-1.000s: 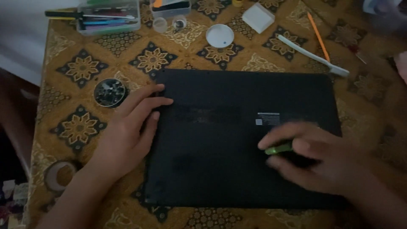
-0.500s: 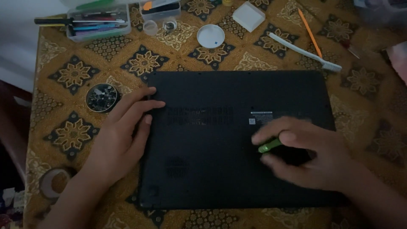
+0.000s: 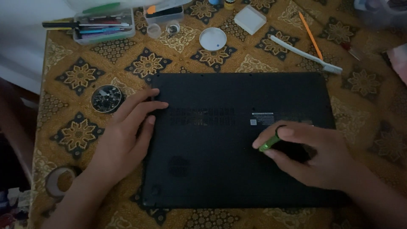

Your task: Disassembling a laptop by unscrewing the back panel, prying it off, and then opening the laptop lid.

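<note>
On the laptop's [image 3: 237, 140] black underside, the right hand [image 3: 316, 159] pinches a green screwdriver [image 3: 269, 144] between its fingertips, tip down near the middle. The left hand [image 3: 123, 142] lies open and flat, fingers on the left edge. The laptop lies on a patterned surface [image 3: 78, 76], with a screw dish [image 3: 106, 98] just left and a toothbrush [image 3: 305, 54] beyond.

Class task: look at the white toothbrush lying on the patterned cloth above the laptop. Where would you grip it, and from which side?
Grip the toothbrush at mid-handle, coming from above. It lies flat and slanted, bristled head toward the right, and the long thin handle is bare; the orange pencil lies close beside it.
</note>
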